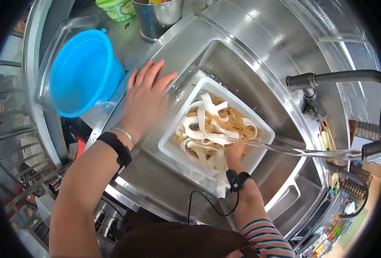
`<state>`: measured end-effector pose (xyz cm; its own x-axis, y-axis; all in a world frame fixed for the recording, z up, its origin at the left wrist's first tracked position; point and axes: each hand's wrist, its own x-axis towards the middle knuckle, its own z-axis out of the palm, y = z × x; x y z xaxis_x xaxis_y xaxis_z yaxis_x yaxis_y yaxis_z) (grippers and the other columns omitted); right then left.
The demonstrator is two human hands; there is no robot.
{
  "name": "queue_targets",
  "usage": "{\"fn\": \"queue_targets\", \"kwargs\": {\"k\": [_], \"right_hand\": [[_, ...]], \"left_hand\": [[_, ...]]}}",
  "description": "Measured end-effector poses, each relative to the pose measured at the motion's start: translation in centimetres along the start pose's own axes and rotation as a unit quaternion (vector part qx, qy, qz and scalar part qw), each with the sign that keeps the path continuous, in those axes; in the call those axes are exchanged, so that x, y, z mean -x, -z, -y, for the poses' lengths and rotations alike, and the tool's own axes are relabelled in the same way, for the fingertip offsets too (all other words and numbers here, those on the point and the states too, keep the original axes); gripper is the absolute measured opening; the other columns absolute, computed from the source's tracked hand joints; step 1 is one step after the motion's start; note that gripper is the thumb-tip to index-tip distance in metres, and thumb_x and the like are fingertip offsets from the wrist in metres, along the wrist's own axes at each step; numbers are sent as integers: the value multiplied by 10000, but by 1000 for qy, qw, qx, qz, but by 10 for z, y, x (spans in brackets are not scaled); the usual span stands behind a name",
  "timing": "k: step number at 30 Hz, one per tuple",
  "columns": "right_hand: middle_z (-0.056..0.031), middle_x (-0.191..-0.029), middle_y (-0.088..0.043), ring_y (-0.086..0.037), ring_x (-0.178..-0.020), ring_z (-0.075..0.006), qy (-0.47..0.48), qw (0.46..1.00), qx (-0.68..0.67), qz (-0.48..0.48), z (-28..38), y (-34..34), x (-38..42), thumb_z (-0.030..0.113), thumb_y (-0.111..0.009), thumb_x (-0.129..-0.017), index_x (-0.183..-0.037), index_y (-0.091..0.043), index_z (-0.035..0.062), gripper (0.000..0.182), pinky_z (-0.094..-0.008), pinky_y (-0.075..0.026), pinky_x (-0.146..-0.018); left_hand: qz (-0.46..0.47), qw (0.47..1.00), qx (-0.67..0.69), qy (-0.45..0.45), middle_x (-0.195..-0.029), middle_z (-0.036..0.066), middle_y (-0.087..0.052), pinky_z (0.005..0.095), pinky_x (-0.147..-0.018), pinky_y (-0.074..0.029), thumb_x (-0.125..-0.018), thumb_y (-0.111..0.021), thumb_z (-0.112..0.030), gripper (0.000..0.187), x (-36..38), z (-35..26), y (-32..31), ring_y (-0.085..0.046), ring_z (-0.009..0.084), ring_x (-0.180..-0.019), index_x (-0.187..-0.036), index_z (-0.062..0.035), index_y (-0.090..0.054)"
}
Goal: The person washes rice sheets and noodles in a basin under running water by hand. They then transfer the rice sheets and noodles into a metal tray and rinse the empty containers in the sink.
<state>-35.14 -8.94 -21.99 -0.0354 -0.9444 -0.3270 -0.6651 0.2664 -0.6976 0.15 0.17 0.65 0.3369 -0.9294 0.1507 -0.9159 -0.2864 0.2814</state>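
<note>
Wide flat noodles (195, 148), some white and some brownish, lie tangled in water inside a white rectangular tub (168, 145). The tub sits tilted to my view in a steel sink (280, 122). My right hand (235, 150) reaches into the tub among the noodles; its fingers are hidden, so their grip cannot be made out. A stream of water (302, 152) runs from a tap (371, 151) on the right into the tub beside that hand. My left hand (146, 101) lies over the sink's left rim with its fingers spread, holding nothing. One white strip hangs over the tub's near edge.
A blue plastic basin (79, 73) stands left of the sink in a clear tray (44, 92). Behind are a steel canister (160, 20) and a green-and-white container (117, 10). Another tap (336, 78) juts in at upper right. A black cable (190, 206) hangs from my right wrist.
</note>
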Motion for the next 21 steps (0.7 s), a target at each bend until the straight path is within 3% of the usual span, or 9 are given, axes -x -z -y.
{"fn": "queue_targets", "kwargs": {"k": [1,3,5,8,11,12,15,17,21], "right_hand": [[-123,-1239,-527,-522,-1160,-263,2,1000,0,4,2,-8,-7,212,-638,-867,-1232,-465,37,441,-399,-448,-981],[-85,-1140,-594,-606,-974,-230,-115,883,-455,7,26,-16,-7,111,-684,-811,-1171,-542,74,389,-331,-517,-838],[-65,-1128,-604,-606,-986,-216,-167,859,-480,72,63,-9,-3,107,-657,-844,-1182,-533,82,361,-347,-523,-852],[-62,-1098,-615,-614,-970,-193,-23,865,-462,195,95,-5,-9,125,-640,-870,-1175,-544,71,325,-351,-529,-864],[-80,-1091,-653,-631,-947,-180,109,934,-160,300,95,13,-42,103,-630,-852,-1195,-578,39,354,-320,-508,-840],[-114,-1057,-673,-642,-961,-249,308,909,-20,281,121,16,-34,49,-611,-805,-1201,-585,63,397,-372,-517,-832],[-154,-1165,-630,-642,-987,-316,362,814,309,334,171,41,14,34,-653,-740,-1206,-590,95,474,-420,-518,-837],[-189,-1246,-575,-586,-1075,-363,530,728,314,300,127,35,46,97,-686,-739,-1128,-613,34,401,-414,-517,-828],[-182,-1324,-499,-590,-1068,-343,545,655,308,424,86,73,59,118,-733,-723,-1207,-561,52,518,-415,-516,-852]], "left_hand": [[1,1000,-6,-1,-1441,80,-372,503,-1120,-233,-786,-644,-109,529,-1,0,0,-318,300,-1364,-1285,-231,-520],[5,1000,-14,-1,-1445,81,-363,502,-1111,-249,-782,-654,-105,544,0,1,1,-328,305,-1358,-1294,-224,-513],[4,1000,-9,0,-1445,79,-363,503,-1111,-247,-784,-656,-109,541,-1,0,1,-328,304,-1358,-1293,-222,-512],[-7,1000,-12,-8,-1442,77,-369,501,-1112,-247,-788,-657,-112,535,0,-1,2,-329,303,-1357,-1291,-222,-514],[-16,1000,-13,-13,-1438,76,-374,499,-1112,-248,-788,-660,-114,534,2,1,0,-329,301,-1357,-1291,-222,-514],[-17,1000,-13,-16,-1438,76,-374,499,-1112,-248,-788,-660,-114,534,2,1,0,-329,301,-1357,-1291,-222,-514],[-21,1000,-12,-12,-1435,74,-377,497,-1113,-249,-787,-660,-114,534,1,0,0,-330,298,-1357,-1290,-222,-515],[-13,1000,-15,-3,-1434,74,-378,498,-1113,-248,-785,-660,-110,541,2,0,-1,-331,298,-1356,-1293,-224,-512],[-12,1000,-8,-8,-1429,75,-383,499,-1113,-247,-782,-661,-108,549,3,3,-1,-334,300,-1353,-1296,-227,-508]]}}
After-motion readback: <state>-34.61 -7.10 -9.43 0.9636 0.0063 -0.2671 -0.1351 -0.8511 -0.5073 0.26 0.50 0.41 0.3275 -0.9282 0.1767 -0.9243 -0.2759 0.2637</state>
